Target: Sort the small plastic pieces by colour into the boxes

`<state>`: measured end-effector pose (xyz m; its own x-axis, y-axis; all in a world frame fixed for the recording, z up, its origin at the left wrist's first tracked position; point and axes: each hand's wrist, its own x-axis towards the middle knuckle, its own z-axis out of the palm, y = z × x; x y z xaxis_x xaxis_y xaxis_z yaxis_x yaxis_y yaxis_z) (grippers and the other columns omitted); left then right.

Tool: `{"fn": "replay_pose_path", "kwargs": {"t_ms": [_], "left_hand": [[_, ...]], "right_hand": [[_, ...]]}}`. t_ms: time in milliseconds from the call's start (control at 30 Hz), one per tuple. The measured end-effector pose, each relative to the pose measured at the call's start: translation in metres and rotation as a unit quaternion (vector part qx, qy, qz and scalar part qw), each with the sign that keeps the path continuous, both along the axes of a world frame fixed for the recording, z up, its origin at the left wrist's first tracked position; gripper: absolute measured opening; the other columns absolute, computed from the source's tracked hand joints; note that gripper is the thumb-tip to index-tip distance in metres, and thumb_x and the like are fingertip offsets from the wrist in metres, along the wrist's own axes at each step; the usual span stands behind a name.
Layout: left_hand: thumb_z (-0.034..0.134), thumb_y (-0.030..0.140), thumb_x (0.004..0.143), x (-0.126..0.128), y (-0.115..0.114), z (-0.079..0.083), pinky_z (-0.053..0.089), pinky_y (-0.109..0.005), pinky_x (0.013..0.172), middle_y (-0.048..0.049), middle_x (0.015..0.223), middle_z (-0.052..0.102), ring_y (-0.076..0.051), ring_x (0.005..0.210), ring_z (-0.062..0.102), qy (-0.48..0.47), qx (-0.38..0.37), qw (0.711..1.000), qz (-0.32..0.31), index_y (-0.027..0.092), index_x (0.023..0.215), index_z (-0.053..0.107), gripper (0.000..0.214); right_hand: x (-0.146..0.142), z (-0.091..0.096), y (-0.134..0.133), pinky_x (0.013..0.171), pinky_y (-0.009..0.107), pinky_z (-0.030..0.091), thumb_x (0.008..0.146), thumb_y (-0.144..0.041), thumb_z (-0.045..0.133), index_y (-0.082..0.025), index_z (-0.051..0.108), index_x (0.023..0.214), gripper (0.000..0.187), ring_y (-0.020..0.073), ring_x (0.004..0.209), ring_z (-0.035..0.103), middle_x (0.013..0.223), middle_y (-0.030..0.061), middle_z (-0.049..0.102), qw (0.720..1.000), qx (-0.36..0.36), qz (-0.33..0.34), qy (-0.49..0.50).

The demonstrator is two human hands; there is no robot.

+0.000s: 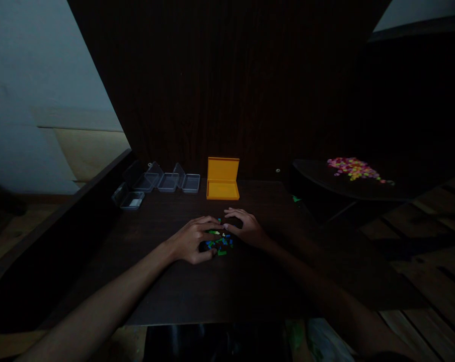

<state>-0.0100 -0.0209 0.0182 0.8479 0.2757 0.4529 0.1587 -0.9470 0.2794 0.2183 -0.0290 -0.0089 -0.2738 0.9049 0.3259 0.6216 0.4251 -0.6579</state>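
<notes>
A small pile of green, blue and pale yellow pieces, which look like tiny building bricks, lies on the dark wooden table between my hands. My left hand rests at the pile's left side, fingers spread over and around its edge. On the other side, my right hand curves around the far right of the pile with its fingers stretched out and its thumb pointing left. Neither hand visibly grips a piece, though the fingers hide part of the pile. Behind the hands stands an open yellow box, its lid upright.
Several clear plastic boxes with raised lids stand at the table's back left. A low dark side board borders the left. On a rounded dark surface to the right lies a heap of pink, yellow and purple pieces. A dark panel rises behind.
</notes>
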Motion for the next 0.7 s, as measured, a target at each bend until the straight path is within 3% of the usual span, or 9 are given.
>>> {"fn": "replay_pose_path", "kwargs": {"t_ms": [267, 500, 700], "left_hand": [[0.061, 0.028, 0.076, -0.001, -0.001, -0.001, 0.051, -0.046, 0.094, -0.0118, 0.119, 0.065, -0.028, 0.112, 0.057, -0.016, -0.004, 1.0, 0.004, 0.016, 0.108, 0.068, 0.035], [0.056, 0.028, 0.083, 0.0, 0.002, -0.007, 0.052, -0.045, 0.094, -0.0129, 0.112, 0.069, -0.027, 0.109, 0.06, -0.022, 0.034, 0.99, 0.133, 0.013, 0.115, 0.065, 0.036], [0.053, 0.029, 0.087, -0.001, 0.008, -0.011, 0.048, -0.048, 0.1, -0.0144, 0.122, 0.065, -0.029, 0.12, 0.055, 0.028, 0.021, 0.984, 0.176, 0.011, 0.119, 0.064, 0.039]], "right_hand": [[-0.002, 0.0, -0.001, 0.105, 0.046, 0.041, 0.079, -0.03, 0.067, -0.021, 0.069, 0.095, 0.018, 0.0241, 0.12, 0.057, 0.12, 0.0095, 0.068, 1.0, -0.006, -0.016, 0.004], [0.001, 0.001, 0.0, 0.106, 0.047, 0.04, 0.078, -0.026, 0.067, -0.022, 0.069, 0.098, 0.021, 0.0241, 0.122, 0.056, 0.122, 0.0094, 0.067, 1.0, -0.006, 0.006, -0.004], [-0.001, 0.0, -0.001, 0.105, 0.047, 0.041, 0.08, -0.027, 0.066, -0.023, 0.069, 0.098, 0.019, 0.0234, 0.121, 0.057, 0.121, 0.0077, 0.067, 1.0, -0.005, -0.002, 0.003]]}}
